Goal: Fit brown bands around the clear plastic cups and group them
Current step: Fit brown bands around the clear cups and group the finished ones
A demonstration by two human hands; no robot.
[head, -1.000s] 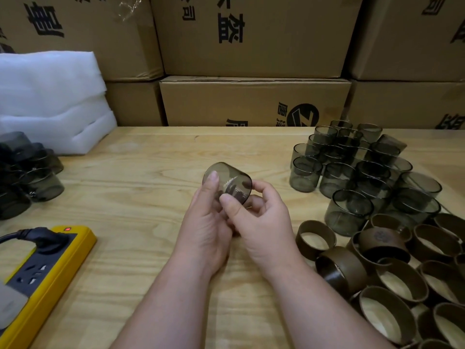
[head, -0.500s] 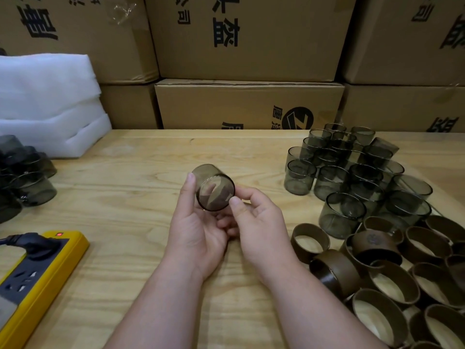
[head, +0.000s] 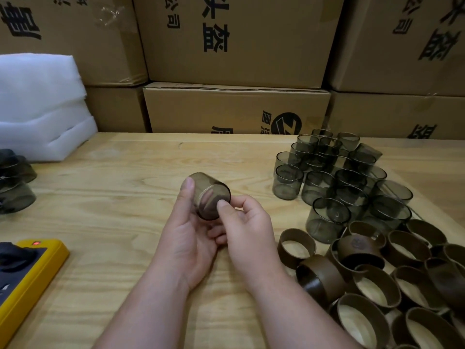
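Both hands hold one smoky clear plastic cup (head: 210, 195) above the middle of the wooden table (head: 120, 197), its base turned toward me. My left hand (head: 187, 230) wraps it from the left with the thumb along its side. My right hand (head: 245, 227) pinches its lower right edge with thumb and fingers. Whether a brown band sits on this cup I cannot tell. Several bare cups (head: 337, 177) stand grouped at the right. A pile of brown bands (head: 377, 275) lies in front of them at the lower right.
Several more smoky cups (head: 15, 182) lie at the left edge. A yellow power strip (head: 27, 273) with a black plug sits at the lower left. White foam sheets (head: 40, 107) are stacked at the back left. Cardboard boxes (head: 236, 109) wall off the table's far side.
The cup has been turned in my hands, its base now facing me. My hands have stayed at the table's middle while the view dipped slightly.
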